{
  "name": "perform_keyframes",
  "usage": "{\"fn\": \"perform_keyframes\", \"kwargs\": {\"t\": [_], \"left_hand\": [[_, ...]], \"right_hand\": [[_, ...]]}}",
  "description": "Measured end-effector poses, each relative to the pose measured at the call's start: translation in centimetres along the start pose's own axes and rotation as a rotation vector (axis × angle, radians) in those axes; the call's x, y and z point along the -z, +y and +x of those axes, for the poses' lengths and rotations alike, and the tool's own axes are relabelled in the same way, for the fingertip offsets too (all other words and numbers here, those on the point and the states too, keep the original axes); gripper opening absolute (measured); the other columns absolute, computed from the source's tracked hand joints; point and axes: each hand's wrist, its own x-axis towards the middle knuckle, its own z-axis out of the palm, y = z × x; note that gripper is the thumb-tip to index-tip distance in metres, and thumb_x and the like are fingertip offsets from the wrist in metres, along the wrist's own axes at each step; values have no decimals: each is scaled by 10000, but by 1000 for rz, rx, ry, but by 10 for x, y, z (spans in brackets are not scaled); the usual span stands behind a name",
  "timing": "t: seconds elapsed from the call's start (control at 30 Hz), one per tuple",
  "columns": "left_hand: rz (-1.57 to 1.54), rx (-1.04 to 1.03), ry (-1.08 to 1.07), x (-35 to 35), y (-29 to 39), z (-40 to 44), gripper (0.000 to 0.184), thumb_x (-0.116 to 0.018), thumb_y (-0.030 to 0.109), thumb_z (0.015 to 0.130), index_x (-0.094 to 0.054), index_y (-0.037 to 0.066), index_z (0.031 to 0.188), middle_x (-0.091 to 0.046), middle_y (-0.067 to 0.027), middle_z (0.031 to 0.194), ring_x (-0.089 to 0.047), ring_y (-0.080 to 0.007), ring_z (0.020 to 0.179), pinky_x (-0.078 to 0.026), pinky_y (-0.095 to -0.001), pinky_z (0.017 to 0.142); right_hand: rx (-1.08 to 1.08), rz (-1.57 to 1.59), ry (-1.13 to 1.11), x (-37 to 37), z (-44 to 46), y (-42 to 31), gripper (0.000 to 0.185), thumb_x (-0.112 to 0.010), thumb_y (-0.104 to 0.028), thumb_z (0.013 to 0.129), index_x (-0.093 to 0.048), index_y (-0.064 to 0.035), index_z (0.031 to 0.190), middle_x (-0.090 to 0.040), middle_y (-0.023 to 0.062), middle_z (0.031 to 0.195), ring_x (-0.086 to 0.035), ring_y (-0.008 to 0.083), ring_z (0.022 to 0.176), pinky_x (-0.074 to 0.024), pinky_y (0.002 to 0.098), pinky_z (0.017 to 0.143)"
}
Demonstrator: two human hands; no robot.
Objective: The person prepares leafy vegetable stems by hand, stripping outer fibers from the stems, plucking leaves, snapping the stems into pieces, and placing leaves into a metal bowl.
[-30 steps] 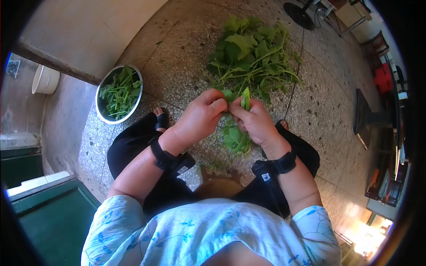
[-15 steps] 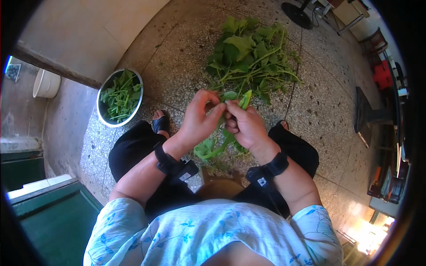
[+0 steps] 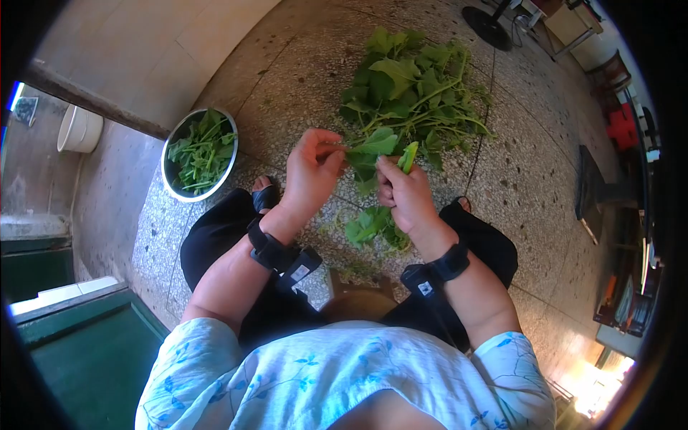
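Between my two hands is a broad green leaf, with more leaf hanging below it. My left hand pinches the leaf's left end between thumb and fingers. My right hand is closed around a green stem, whose pale green end pokes up past the thumb. The fingers partly hide how leaf and stem connect. Just beyond my hands, a large heap of leafy vines lies on the speckled floor. Smaller leafy scraps lie nearer my body, below the right hand.
A metal basin holding picked greens stands on the left, near my foot. My knees flank the work area, with a wooden stool under me. A round black stand base is at the far right, and a green cabinet at lower left.
My hands have moved apart, the left one leftward and the right one slightly right. The leaf between them now shows spread out. The view has shifted slightly.
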Motion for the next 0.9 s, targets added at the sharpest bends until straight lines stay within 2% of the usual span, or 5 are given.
{"fn": "perform_keyframes", "kwargs": {"t": [0.43, 0.57, 0.7, 0.73, 0.9], "left_hand": [[-280, 84, 87, 27, 2, 13, 218, -482, -35, 791, -438, 3, 1001, -570, -134, 899, -594, -220, 756, -519, -319, 663], [-351, 111, 70, 32, 3, 18, 210, -484, -36, 785, -444, 13, 984, -568, -134, 904, -595, -228, 771, -517, -344, 679], [-472, 207, 80, 22, 9, 15, 162, -485, -1, 790, -465, 35, 946, -568, -94, 886, -583, -207, 773, -505, -359, 690], [-510, 240, 69, 18, 9, 15, 147, -483, 13, 793, -473, 47, 935, -567, -74, 875, -577, -191, 762, -501, -347, 677], [-572, 315, 90, 6, -5, 22, 150, -496, 30, 793, -483, 71, 936, -563, -40, 838, -555, -149, 715, -472, -275, 610]], "right_hand": [[169, 52, 175, 40, 11, -17, 131, -587, -174, 803, -510, -68, 806, -450, -8, 603, -366, 51, 421, -251, 198, 359], [276, 52, 320, 48, 11, -31, 131, -567, -161, 816, -505, -55, 860, -529, 30, 658, -384, 57, 441, -273, 190, 369], [333, -177, 99, 31, -3, -23, 128, -571, -169, 815, -524, -53, 844, -579, 57, 708, -408, 50, 458, -308, 197, 389], [395, -369, 103, 20, -11, -21, 88, -569, -135, 812, -536, -53, 818, -567, 34, 677, -422, 41, 478, -325, 196, 407], [578, -550, 59, 6, -9, 5, 32, -561, -48, 786, -533, -35, 788, -543, 5, 647, -445, 45, 533, -361, 196, 480]]}}
